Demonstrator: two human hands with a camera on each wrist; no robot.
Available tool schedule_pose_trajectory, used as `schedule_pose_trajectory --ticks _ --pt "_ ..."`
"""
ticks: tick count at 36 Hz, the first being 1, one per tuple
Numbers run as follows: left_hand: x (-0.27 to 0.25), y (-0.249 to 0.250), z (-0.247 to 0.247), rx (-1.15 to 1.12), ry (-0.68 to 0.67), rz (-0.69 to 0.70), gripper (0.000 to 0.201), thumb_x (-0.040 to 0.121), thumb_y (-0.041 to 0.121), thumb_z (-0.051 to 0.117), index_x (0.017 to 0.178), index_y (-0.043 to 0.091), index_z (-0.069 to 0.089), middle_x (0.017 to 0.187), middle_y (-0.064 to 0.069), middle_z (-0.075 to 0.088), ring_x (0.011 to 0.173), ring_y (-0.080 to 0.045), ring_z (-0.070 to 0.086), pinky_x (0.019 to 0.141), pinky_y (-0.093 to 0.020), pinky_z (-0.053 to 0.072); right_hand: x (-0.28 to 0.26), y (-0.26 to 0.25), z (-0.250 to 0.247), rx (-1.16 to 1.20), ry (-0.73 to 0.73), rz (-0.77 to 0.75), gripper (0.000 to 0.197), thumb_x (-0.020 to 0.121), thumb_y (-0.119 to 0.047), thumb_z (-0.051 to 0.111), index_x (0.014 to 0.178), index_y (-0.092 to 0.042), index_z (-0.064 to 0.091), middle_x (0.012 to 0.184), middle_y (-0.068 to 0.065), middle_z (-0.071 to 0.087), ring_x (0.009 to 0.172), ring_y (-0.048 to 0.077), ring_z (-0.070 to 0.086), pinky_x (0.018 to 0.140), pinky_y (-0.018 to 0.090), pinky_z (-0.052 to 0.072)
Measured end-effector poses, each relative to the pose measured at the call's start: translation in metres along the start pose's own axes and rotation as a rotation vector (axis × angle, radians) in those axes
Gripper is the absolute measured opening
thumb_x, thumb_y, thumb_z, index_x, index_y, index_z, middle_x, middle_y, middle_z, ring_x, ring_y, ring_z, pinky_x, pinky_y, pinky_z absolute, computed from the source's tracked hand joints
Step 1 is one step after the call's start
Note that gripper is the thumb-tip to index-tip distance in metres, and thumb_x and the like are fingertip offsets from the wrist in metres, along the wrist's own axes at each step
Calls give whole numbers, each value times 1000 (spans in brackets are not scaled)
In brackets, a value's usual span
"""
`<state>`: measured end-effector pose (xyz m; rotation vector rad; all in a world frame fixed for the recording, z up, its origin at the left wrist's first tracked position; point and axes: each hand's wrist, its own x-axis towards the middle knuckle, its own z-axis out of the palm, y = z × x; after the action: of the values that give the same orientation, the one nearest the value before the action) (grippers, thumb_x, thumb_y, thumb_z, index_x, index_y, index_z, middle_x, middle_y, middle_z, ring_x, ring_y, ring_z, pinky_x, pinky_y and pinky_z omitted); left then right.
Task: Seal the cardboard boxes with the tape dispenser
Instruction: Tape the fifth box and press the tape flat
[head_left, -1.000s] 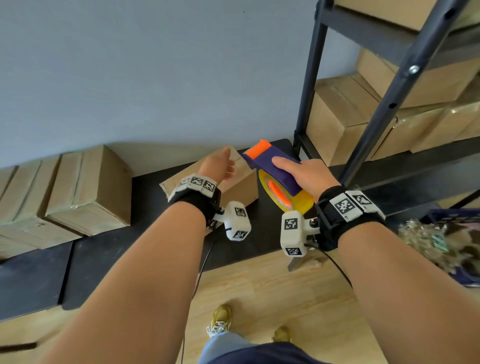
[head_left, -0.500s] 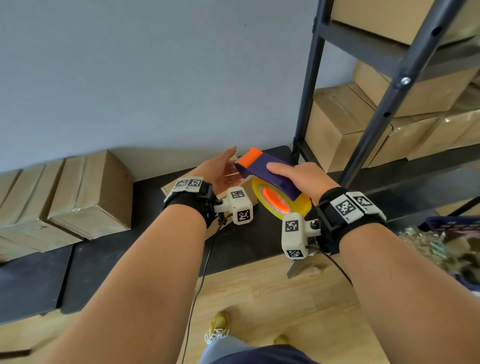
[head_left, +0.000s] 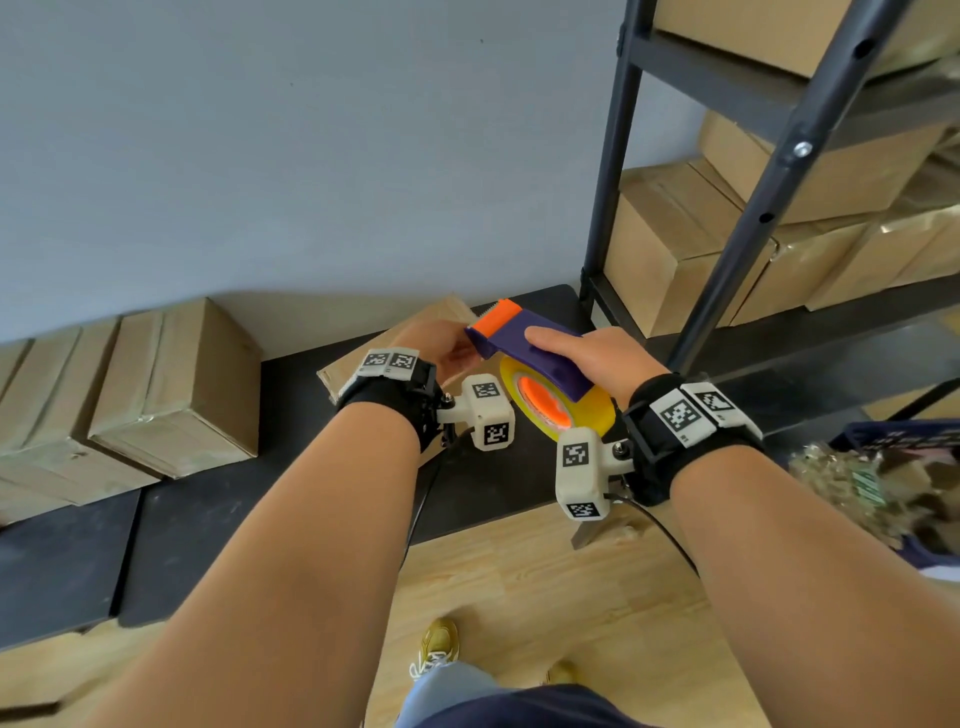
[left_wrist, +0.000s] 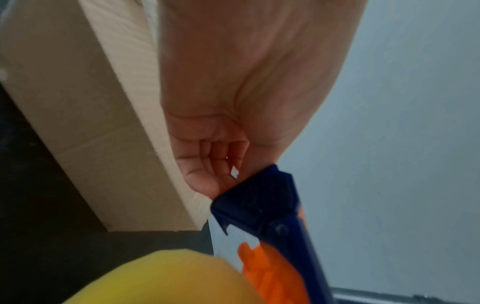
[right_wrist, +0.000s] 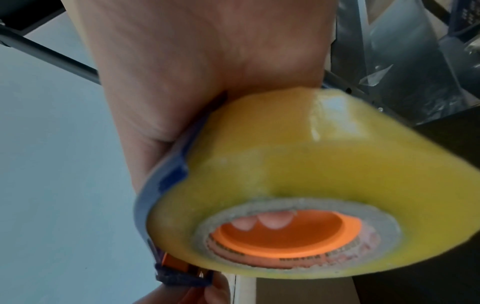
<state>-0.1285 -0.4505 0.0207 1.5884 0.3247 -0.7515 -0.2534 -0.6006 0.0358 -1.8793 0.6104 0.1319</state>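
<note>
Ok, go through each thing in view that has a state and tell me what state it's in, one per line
Purple and orange tape dispenser: held in the air in the right hand's grip.
Yellow tape roll: mounted on the dispenser.
Left hand: fingers curled at the dispenser's front end.
Small brown cardboard box: flaps closed, on the black platform.

storage/packing room: dark metal shelving rack (head_left: 748, 218) stacked with plain brown cardboard boxes (head_left: 670, 244), more taped brown boxes (head_left: 171, 395) lined up on black floor mats (head_left: 218, 514) against bare grey wall (head_left: 311, 145), wood-look floor (head_left: 545, 597).
</note>
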Motion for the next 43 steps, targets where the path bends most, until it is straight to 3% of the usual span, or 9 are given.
schedule_pose_trajectory --ticks 2,5,9,17,21,24,32,37,43 --pt "2 1 3 59 24 34 28 98 -3 40 74 2 54 61 -10 62 52 -15 62 59 -23 55 -1 1 0 7 20 11 47 81 -60 68 85 -13 68 82 3 69 70 13 61 61 22 41" --pt "7 7 8 207 84 117 26 95 2 51 70 8 53 66 -6 59 60 -13 56 80 -27 53 -2 1 -3 6 53 7 49 82 -59 68 89 -11 69 81 4 68 69 13 60 59 22 41" --pt "26 19 2 221 135 154 33 97 14 54 64 13 48 40 4 53 54 -12 48 69 -25 50 -4 1 -9 -3 73 22 49 80 -61 69 90 -12 68 90 7 72 76 17 64 68 26 45" --pt "50 55 -21 181 294 212 32 91 14 59 61 15 47 34 6 48 29 -5 46 53 -20 44 -2 -3 -20 -69 102 104 63 77 -66 68 104 -9 66 98 10 71 86 23 66 73 29 47" --pt "65 64 -15 126 259 209 32 93 9 55 63 12 43 52 -2 46 37 -8 46 36 -15 39 6 -16 -18 -111 155 105 62 78 -61 70 106 -6 66 101 11 69 89 24 64 74 31 44" --pt "81 65 -19 206 195 212 30 94 7 54 65 12 49 36 5 51 39 -7 50 42 -15 43 16 -22 -14 -155 180 133 58 79 -60 69 100 -6 66 101 12 69 94 26 65 81 36 48" --pt "115 73 -32 648 194 378 17 86 9 63 99 4 73 106 -15 70 100 -26 67 92 -37 53 43 -38 4 -193 144 242 54 80 -62 67 104 -14 56 109 8 66 97 22 62 79 30 46" --pt "130 74 -36 692 177 399 16 87 8 65 101 6 73 108 -14 70 104 -27 65 93 -34 52 55 -49 13 -204 161 282 61 79 -63 66 114 -13 58 111 7 65 98 22 61 82 31 47" --pt "142 71 -41 762 123 396 17 89 11 62 103 9 73 107 -11 70 102 -26 65 80 -26 50 67 -58 20 -215 147 301 41 82 -54 69 91 -17 54 102 5 63 84 16 58 77 28 41"
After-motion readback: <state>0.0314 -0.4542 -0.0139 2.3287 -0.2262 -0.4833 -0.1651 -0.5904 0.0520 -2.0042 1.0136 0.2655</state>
